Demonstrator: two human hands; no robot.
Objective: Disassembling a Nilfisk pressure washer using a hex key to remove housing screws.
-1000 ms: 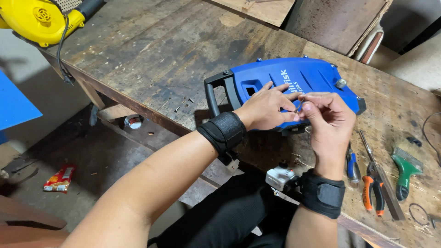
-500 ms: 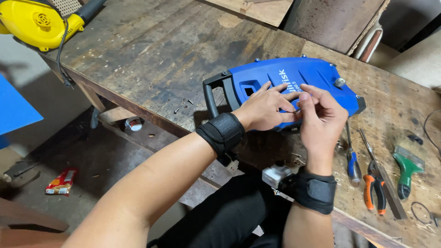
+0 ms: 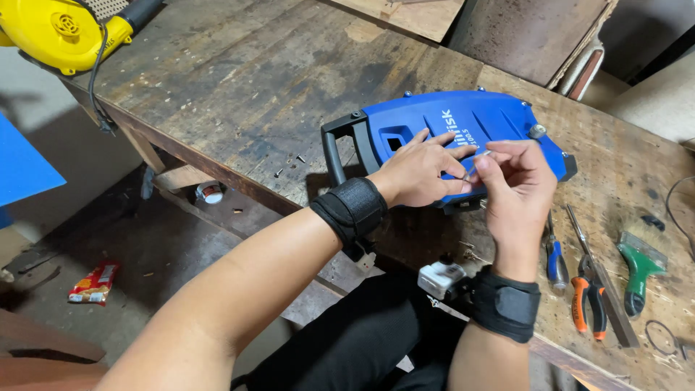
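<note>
Blue plastic casing [image 3: 463, 130] of one power tool is lying flat on the worn wooden surface [image 3: 239, 87], its long axis running side to side, its black handle [image 3: 340, 148] pointing toward the yellow blower [image 3: 61, 32] at the far corner. One left hand [image 3: 420, 172] is resting on the casing, fingers spread wide; one right hand [image 3: 515, 190] is hovering just beside it, fingers pinching a small thin piece too small to identify. Beyond the casing's other end are lying one blue-handled screwdriver [image 3: 555, 257], one pair of orange-handled pliers [image 3: 588, 300] and one green-handled brush [image 3: 637, 264].
</note>
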